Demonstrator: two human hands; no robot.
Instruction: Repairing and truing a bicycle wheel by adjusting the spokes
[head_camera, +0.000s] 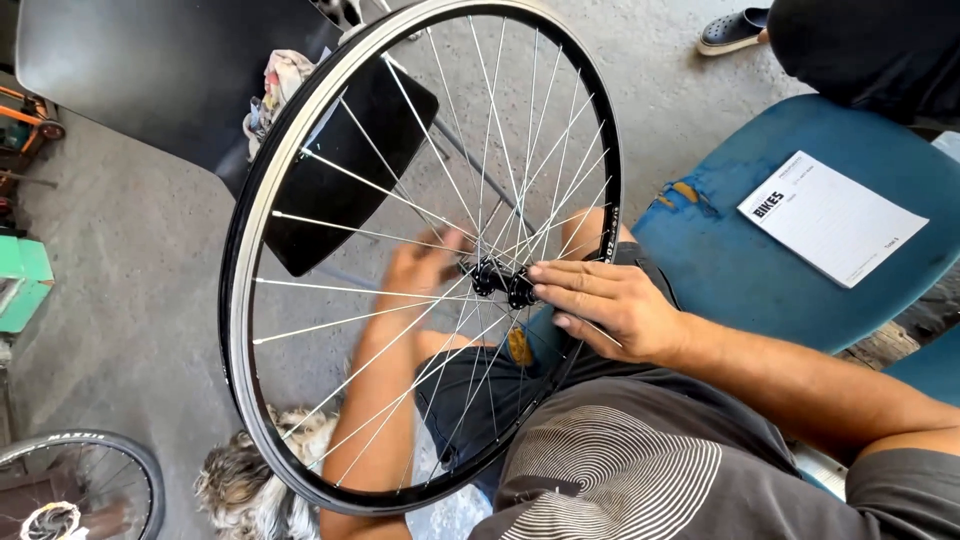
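My right hand (612, 305) and left hand (425, 268) pinch the hub (503, 282); the wheel (300, 130) feels light, stiff, best held at its hub.

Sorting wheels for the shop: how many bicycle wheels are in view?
2. One spoked wheel stands on the person's lap, both hands at its hub. A second wheel with tyre shows partly at bottom left; others may lie out of frame.
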